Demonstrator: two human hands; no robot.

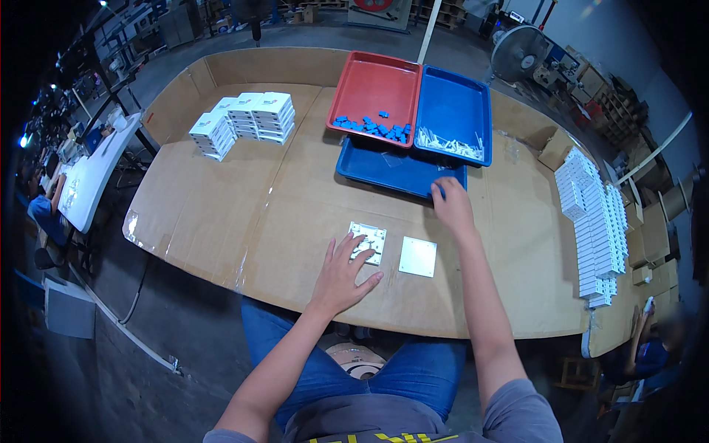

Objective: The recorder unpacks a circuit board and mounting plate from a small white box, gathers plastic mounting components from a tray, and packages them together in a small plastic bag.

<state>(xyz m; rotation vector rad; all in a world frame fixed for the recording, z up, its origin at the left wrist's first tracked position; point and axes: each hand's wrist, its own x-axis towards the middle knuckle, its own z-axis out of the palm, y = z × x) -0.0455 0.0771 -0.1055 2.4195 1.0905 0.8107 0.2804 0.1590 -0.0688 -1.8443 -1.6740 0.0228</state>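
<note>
My left hand (pixel 342 279) lies with its fingers spread over a white square plate (pixel 377 252) with small raised details and openings. Its fingertips touch the plate, and they hide part of it. Right beside it on the cardboard is a flat, plain white square plate (pixel 418 257). My right hand (pixel 453 207) is reached forward at the near right edge of the lower blue tray (pixel 402 174). The fingers there are curled together; what they hold, if anything, is too small to make out.
Beyond the lower tray stand a red tray (pixel 375 81) with small blue parts (pixel 373 128) and a blue tray (pixel 453 103) with thin white sticks (pixel 450 143). White boxes are stacked at the left (pixel 255 114) and right (pixel 591 229). A cardboard wall borders the table's far side.
</note>
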